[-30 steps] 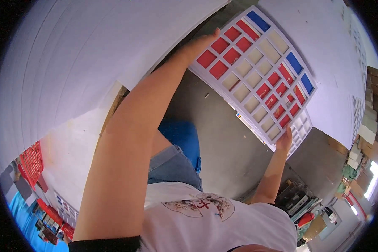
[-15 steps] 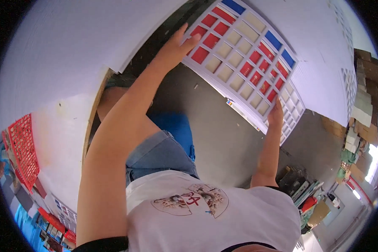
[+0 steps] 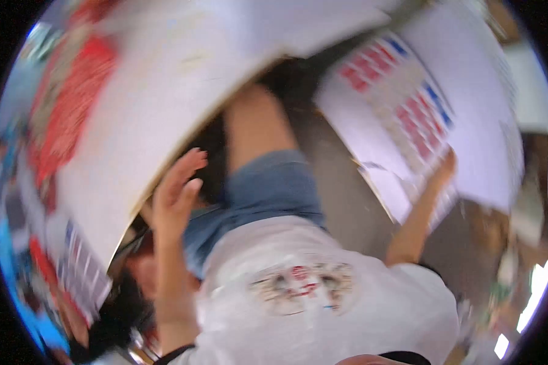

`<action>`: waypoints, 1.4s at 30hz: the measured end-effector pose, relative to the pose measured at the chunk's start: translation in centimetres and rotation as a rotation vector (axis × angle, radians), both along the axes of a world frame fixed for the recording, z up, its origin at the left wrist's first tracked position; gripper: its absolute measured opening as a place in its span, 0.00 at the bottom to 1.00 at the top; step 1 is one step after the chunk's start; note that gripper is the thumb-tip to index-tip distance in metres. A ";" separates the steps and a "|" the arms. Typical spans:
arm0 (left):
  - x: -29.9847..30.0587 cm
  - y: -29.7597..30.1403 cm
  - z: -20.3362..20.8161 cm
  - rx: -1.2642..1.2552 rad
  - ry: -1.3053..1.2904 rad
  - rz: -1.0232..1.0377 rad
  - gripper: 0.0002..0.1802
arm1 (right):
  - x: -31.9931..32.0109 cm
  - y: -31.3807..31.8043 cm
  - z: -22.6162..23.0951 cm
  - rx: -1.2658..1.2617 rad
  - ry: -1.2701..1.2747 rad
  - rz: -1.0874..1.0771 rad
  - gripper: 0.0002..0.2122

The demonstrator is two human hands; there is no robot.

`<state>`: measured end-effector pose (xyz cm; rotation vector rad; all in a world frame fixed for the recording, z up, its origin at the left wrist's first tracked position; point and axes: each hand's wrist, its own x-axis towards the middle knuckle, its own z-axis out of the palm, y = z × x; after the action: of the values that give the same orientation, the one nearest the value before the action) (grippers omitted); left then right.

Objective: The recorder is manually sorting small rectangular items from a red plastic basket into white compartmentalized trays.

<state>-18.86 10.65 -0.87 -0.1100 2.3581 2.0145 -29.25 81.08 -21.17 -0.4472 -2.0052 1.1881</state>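
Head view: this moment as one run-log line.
left hand: open, nothing visible in it | right hand: at gridded panel near corner, contact unclear | panel cells: red, blue, beige

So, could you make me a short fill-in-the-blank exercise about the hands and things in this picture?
1. The left hand holds ____.
2. The hand nearest the patterned panel is the person's ____ one.
3. Behind its printed design, the shirt is ____.
4. The blurred basket at upper left is ____.

Missing words: nothing; right; white; red.
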 end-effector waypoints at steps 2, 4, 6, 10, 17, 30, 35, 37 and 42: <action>3.8 -2.3 -0.8 -0.097 0.103 0.394 0.21 | -2.1 -5.6 4.4 0.116 -0.006 0.232 0.18; 7.9 -5.0 -1.4 0.031 0.205 0.864 0.15 | -4.2 -19.7 11.7 -0.014 -0.179 0.273 0.15; 12.6 -9.8 -2.7 -0.105 0.396 1.262 0.10 | -5.2 -29.0 12.8 0.053 -0.257 0.621 0.12; 23.9 -23.8 -4.0 -0.569 0.300 1.721 0.12 | -1.2 -47.2 18.8 0.658 0.039 1.253 0.09; 36.7 -34.3 -12.7 -0.703 -0.907 2.505 0.37 | -4.3 -64.8 23.8 0.593 0.117 1.746 0.08; 36.7 -23.8 -9.8 0.259 0.125 1.642 0.24 | -34.3 -100.6 29.2 1.014 0.303 1.370 0.24; 28.0 -15.6 -6.1 0.619 0.367 1.569 0.32 | -33.8 -106.8 27.1 1.325 -0.227 1.247 0.43; 27.2 -14.1 -6.9 0.721 0.314 1.548 0.33 | -31.4 -107.6 27.2 1.356 -0.218 1.126 0.44; 24.3 -11.3 -5.9 0.955 0.291 1.379 0.36 | -32.2 -108.4 26.4 1.360 -0.205 1.052 0.43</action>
<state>5.45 -0.60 -6.81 -1.8328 0.9649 3.5496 -61.42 -27.28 5.23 1.3049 -2.7210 -0.0307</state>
